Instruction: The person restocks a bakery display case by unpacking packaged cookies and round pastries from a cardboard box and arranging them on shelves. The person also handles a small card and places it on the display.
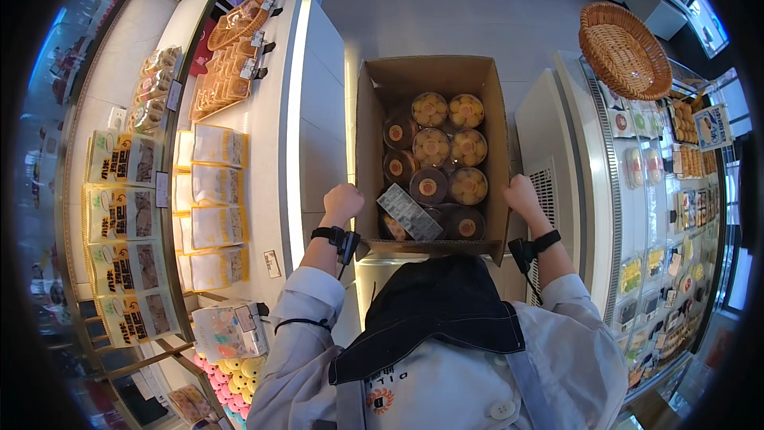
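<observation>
An open cardboard box (431, 69) is in front of my body, with its flaps up. My left hand (344, 203) is curled on its left wall and my right hand (521, 196) on its right wall, so the box is held between them. Inside are several round clear tubs of yellow balls (467, 185) with round stickers. Darker tubs (428, 186) stand along the left and near side. Across the near-left tubs lies a tilted grey printed packet or slip (410, 212). My fingertips are hidden against the cardboard.
Left, a white shelf counter (271, 149) holds bagged snacks (219, 185) and wicker trays of pastries (230, 74). To the right is a glass-fronted display case (597, 179) of packaged food, with a wicker basket (624, 51) on top. Tiled floor (430, 18) runs between them.
</observation>
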Demonstrator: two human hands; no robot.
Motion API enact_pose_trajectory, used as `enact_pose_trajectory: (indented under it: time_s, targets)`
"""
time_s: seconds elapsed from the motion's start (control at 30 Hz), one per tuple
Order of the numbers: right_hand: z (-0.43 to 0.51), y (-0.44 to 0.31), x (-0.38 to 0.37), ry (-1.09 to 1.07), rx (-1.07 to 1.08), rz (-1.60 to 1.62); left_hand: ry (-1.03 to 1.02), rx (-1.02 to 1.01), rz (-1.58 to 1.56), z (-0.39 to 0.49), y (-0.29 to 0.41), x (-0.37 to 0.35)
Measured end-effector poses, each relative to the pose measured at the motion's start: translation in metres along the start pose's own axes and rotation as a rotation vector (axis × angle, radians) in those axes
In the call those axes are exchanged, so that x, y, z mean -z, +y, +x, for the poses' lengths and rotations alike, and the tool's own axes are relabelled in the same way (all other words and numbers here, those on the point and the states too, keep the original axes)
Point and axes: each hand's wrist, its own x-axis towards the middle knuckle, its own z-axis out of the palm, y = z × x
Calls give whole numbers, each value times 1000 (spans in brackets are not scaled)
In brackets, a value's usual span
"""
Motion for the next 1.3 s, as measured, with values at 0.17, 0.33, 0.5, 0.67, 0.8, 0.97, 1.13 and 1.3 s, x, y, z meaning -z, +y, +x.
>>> enact_pose_trajectory:
  time_s: [0.17,0.33,0.5,0.67,0.8,0.97,1.13,1.3]
  targets:
    - [98,-37,-20,-189,68,8,-58,198,-55,42,-33,6]
    - [150,-66,-68,-322,1,19,-161,300,-109,100,-77,-35]
    - [198,-77,-142,-310,9,-81,-192,276,-167,169,-118,-79]
    - [211,-59,-217,-331,-178,-58,-184,200,-103,247,-139,-121]
    - [209,-33,-271,-364,-333,-76,-212,156,-118,287,-151,-156]
    - [186,-14,-322,-279,-254,-123,-275,219,-131,288,-169,-210]
    - [177,-7,-337,-276,-321,-158,-203,211,-184,277,-178,-250]
    - [192,-31,-335,-490,-531,-291,-207,268,-248,280,-181,-257]
